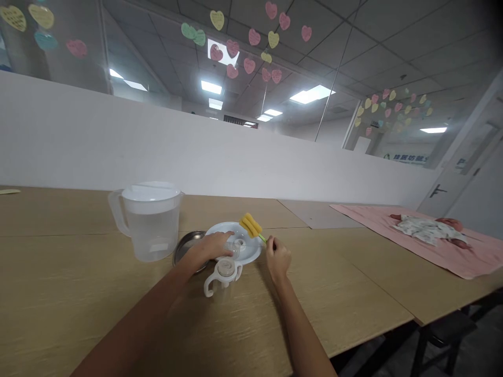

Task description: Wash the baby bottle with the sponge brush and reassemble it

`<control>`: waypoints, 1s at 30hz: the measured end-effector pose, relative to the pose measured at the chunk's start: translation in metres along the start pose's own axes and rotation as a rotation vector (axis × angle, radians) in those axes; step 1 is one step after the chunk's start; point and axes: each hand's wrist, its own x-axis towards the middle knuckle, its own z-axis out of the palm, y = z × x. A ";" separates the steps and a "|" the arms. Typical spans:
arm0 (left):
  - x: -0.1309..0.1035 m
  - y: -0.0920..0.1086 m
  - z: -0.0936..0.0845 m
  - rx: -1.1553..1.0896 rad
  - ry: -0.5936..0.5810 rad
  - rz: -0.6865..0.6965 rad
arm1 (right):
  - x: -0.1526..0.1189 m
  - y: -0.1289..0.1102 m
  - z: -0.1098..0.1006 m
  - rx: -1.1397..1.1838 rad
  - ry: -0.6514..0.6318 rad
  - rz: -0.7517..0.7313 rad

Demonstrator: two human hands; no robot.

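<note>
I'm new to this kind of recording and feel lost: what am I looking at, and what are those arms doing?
There is no machine here: these are a person's bare arms, seen by one camera worn on the head. It is a single picture, looking forward and down.

The right hand holds a yellow sponge brush by its green handle. The left hand seems to grip a clear piece over a white bowl.

Around them on the table are a metal dish, a two-handled cup, a lidded pitcher and, far right, a pink cloth.
</note>
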 end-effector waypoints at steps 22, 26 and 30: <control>0.006 0.008 0.006 0.116 0.091 0.025 | 0.001 -0.001 -0.001 0.009 -0.029 0.044; 0.009 0.008 0.011 0.049 0.052 0.050 | 0.000 0.000 -0.001 0.007 -0.042 0.039; 0.008 0.008 0.010 -0.038 0.075 0.040 | 0.001 0.000 -0.001 -0.008 -0.057 0.044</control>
